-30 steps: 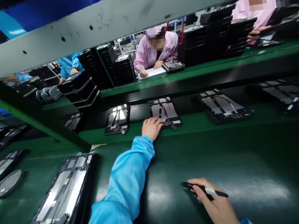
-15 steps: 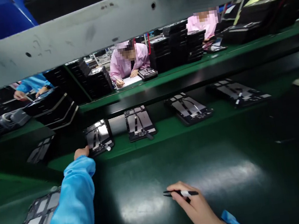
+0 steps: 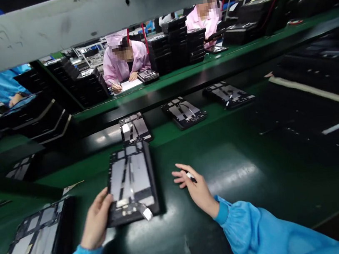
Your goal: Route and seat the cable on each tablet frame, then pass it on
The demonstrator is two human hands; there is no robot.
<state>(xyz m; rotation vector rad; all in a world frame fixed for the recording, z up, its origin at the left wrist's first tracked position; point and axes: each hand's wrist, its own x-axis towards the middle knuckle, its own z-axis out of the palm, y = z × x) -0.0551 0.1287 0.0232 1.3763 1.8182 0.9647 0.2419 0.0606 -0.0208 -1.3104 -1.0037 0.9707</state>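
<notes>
An opened tablet [image 3: 130, 178], its silver batteries and ribbon cables showing in a black tray, is raised at a tilt over the green bench. My left hand [image 3: 96, 217] grips its left edge, thumb on top. To the right of it, apart from the tablet, is my right hand [image 3: 197, 188]. Black tweezers [image 3: 191, 177] with a white band are tucked against its palm, mostly hidden, while the other fingers reach out towards the tablet. Another opened tablet [image 3: 29, 251] lies at the lower left, close to my left sleeve.
Along the rear strip lie more opened tablets [image 3: 184, 112] in trays. Behind a ledge, people in pink and blue work among stacked black trays [image 3: 173, 44]. A grey metal beam [image 3: 48, 30] crosses above. Dark trays with a pale edge [image 3: 319, 91] stand at the right.
My left hand has brought the leftmost tablet off the rear strip, nearer to me. My right hand has moved up towards it, its fingers now spread, tweezers still held. The view has shifted right.
</notes>
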